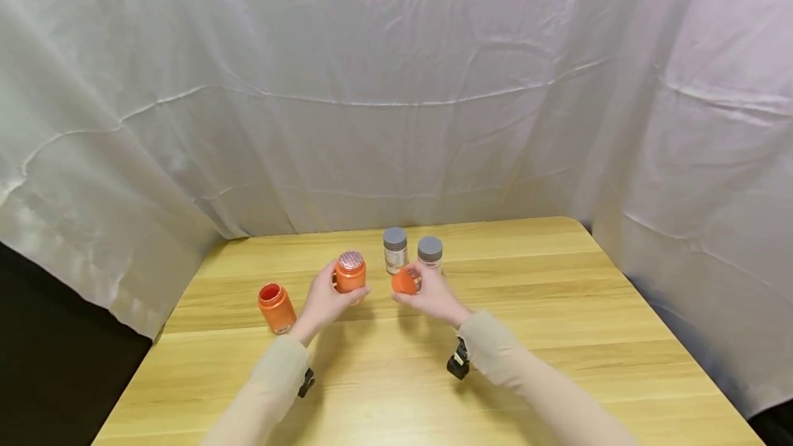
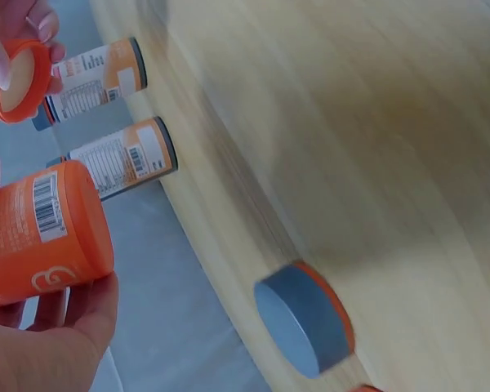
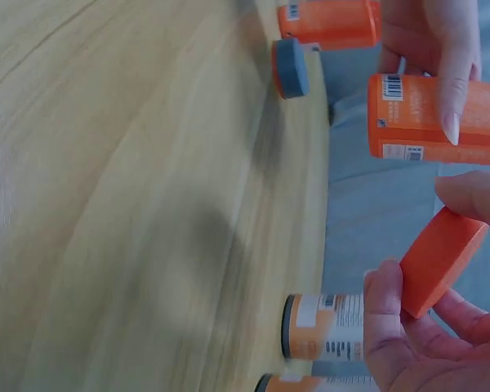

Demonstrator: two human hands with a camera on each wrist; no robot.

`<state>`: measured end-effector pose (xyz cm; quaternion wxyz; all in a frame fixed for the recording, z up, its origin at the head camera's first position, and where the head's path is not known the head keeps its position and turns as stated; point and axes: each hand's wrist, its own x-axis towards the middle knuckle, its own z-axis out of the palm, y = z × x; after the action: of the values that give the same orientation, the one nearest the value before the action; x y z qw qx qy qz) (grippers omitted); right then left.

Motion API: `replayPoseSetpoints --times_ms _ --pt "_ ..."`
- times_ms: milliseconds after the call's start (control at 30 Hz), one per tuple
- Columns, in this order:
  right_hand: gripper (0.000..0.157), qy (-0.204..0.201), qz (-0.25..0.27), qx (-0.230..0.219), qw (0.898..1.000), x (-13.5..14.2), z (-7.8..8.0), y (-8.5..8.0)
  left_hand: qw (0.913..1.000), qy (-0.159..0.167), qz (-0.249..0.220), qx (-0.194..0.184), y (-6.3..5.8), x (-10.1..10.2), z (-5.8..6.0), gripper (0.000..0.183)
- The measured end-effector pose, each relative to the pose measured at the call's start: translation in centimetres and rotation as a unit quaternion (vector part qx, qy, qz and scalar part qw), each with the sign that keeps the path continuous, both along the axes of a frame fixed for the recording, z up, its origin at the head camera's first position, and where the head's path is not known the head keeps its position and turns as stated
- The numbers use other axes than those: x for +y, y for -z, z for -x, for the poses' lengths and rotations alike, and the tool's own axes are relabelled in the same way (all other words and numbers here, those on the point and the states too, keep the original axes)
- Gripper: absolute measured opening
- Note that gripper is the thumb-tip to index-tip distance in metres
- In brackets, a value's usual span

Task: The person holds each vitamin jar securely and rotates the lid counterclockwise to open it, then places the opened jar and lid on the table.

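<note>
Bottle (image 1: 351, 279) seemingly near-vertical, mouth upward

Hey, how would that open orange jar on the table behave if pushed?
The open orange jar is likely stiff: its uncovered rim holds a clean circle. Standing taller than wide, it might tip, then roll on its round sides.

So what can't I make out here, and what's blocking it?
Head view: contents of the held orange jar; a seal covers them.
Head view: lower part of the right grey-lidded jar; behind the right hand.
Right wrist view: mouth of the open orange jar; behind the left hand.
Left wrist view: label print on both grey-lidded jars; too small.
Left wrist view: an orange sliver; bottom edge cuts it.
</note>
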<state>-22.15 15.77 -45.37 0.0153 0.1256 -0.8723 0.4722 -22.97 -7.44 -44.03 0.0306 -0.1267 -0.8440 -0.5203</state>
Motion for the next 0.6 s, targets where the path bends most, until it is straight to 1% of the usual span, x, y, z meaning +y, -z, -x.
replayPoseSetpoints --times_ms 133,233,367,467,600 --pt "0.049 -0.029 -0.028 0.017 0.999 -1.1 -0.4 -0.1 0.9994 0.025 0.017 -0.019 0.2 -1.3 -0.7 0.063" --pt "0.048 -0.049 -0.057 0.035 0.997 -1.9 -0.8 0.0 0.9980 0.044 0.031 -0.034 0.4 -2.9 -1.4 0.066" --pt "0.047 -0.065 -0.114 0.059 0.990 -3.4 -1.4 0.3 0.9954 0.071 0.058 -0.027 0.9 -6.1 -2.5 0.068" --pt "0.048 -0.079 -0.155 0.067 0.982 -4.9 -1.9 0.5 0.9922 0.098 0.075 -0.010 1.1 -8.8 -3.4 0.066" --pt "0.049 -0.103 -0.185 0.071 0.975 -6.9 -2.6 0.6 0.9882 0.128 0.084 0.002 1.4 -11.8 -4.3 0.060"
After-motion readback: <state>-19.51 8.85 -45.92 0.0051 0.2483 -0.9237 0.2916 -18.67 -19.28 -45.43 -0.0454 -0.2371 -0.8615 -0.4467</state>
